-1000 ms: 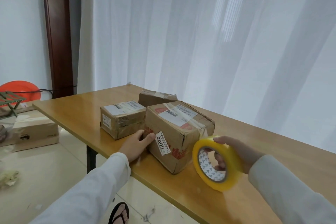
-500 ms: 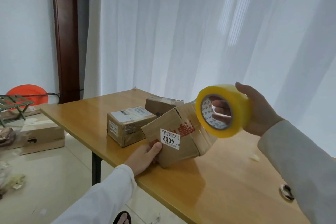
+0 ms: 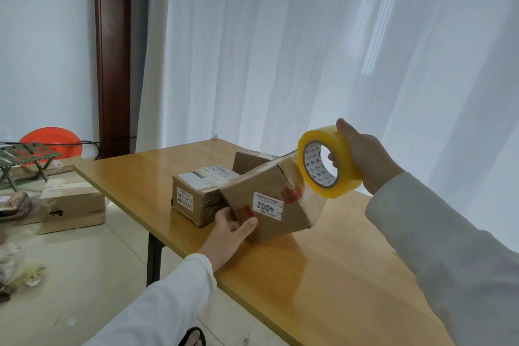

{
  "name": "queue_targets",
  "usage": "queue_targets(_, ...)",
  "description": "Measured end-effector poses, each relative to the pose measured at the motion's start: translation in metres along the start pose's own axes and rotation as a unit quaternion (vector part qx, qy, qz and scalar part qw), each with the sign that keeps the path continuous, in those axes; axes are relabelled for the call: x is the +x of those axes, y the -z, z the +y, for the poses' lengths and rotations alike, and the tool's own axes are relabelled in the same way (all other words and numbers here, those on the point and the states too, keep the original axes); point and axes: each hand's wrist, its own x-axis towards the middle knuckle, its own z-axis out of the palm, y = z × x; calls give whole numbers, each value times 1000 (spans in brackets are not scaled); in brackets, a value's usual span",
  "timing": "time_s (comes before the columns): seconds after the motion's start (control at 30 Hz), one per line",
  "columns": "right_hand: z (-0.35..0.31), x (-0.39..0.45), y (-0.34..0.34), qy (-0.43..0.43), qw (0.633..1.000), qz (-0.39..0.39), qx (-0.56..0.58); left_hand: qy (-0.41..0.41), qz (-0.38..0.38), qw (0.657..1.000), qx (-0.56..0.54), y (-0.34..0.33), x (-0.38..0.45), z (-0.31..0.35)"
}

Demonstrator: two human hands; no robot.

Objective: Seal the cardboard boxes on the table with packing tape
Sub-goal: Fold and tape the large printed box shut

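The left hand grips the tilted box; the tape roll, gripped by the right hand, hangs at its two o'clock.

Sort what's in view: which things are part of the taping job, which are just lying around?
Job: tape roll in the right hand; tilted box gripped by the left hand; second box; third box behind; table.

Lying about: floor box; orange basin; folding rack; curtain.
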Motion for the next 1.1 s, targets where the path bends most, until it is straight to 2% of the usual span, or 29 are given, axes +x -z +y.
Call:
queue_targets(0.07,-11,-2,1,16,999,-10,-35,-16,-7,1000,13,-2,-5,2)
queue_targets(0.17,-35,-5,4,10,994,-73,-76,-6,-85,996,10,-1,-9,4)
queue_targets(0.27,-52,-7,6,-37,989,-137,-40,45,-146,988,-14,8,-12,12)
queue_targets(0.37,-54,-11,11,-84,986,-145,-9,74,-179,981,24,16,-16,20)
queue_targets(0.43,-50,-12,17,-111,985,-133,20,99,-147,980,86,18,-18,23)
queue_targets(0.5,-44,-12,22,-121,985,-117,48,86,-46,984,149,18,-18,29)
queue_targets(0.57,-41,-13,23,-115,987,-104,54,-23,82,984,157,14,-27,46)
queue_targets(0.6,-41,-14,21,-107,987,-102,54,-95,122,976,154,11,-34,62)
queue_targets(0.67,-42,-16,15,-91,989,-105,50,-208,144,953,164,3,-40,96)
queue_targets(0.73,-41,-17,9,-76,991,-108,36,-243,131,937,212,-5,-35,127)
queue_targets(0.77,-41,-17,6,-69,991,-107,28,-227,116,939,231,-9,-26,137)
queue_targets(0.9,-38,-18,5,-61,992,-112,9,-82,43,962,258,-16,10,143)
queue_targets(1.1,-38,-17,-11,-49,991,-95,-74,5,46,946,321,-9,29,128)
